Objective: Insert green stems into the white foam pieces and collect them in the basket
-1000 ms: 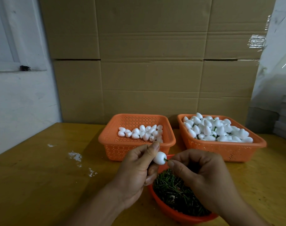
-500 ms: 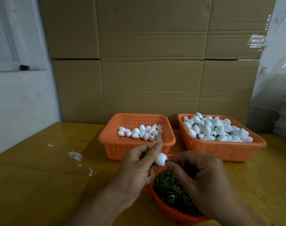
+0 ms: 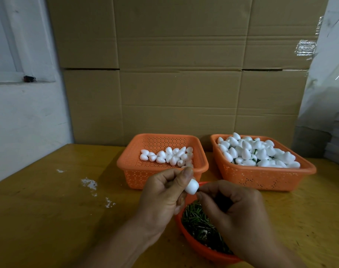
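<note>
Right hand (image 3: 240, 215) closer to foam piece (image 3: 191, 186), two baskets (image 3: 201, 167), one bowl (image 3: 191, 242)

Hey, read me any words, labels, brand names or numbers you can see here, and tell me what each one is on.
None can be read. The cardboard boxes, both orange baskets and the red bowl carry no visible print. The clear tape on the cardboard shows only glare.

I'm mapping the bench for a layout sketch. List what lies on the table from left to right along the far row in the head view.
White flecks on the table → left basket with a few plain foam pieces → right basket heaped with stemmed foam pieces.
</note>
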Available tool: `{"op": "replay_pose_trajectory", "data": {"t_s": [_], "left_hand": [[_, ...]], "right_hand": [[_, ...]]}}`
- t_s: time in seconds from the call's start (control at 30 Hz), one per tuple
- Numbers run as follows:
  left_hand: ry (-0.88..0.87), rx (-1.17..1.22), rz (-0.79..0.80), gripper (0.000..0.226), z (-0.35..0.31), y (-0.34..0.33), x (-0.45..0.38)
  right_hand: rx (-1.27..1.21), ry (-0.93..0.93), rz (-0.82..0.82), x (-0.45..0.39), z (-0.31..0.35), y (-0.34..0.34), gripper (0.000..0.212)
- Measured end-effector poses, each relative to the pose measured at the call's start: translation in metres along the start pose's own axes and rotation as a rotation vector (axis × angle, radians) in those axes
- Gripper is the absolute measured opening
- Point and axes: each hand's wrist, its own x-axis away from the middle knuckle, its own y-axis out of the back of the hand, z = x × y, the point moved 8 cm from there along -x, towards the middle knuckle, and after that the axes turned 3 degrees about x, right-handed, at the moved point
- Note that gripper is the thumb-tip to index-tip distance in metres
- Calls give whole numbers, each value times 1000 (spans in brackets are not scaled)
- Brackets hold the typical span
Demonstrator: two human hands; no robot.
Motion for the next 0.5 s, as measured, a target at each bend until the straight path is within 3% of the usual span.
{"op": "replay_pose_trajectory", "data": {"t_s": [0.17, 0.5], "left_hand": [[44, 121, 144, 24, 0, -5, 0], [-27, 43, 106, 22, -3, -7, 2]], "right_hand": [[-122, -92, -18, 0, -9, 2, 12], [-252, -143, 10, -2, -8, 0, 5]]}}
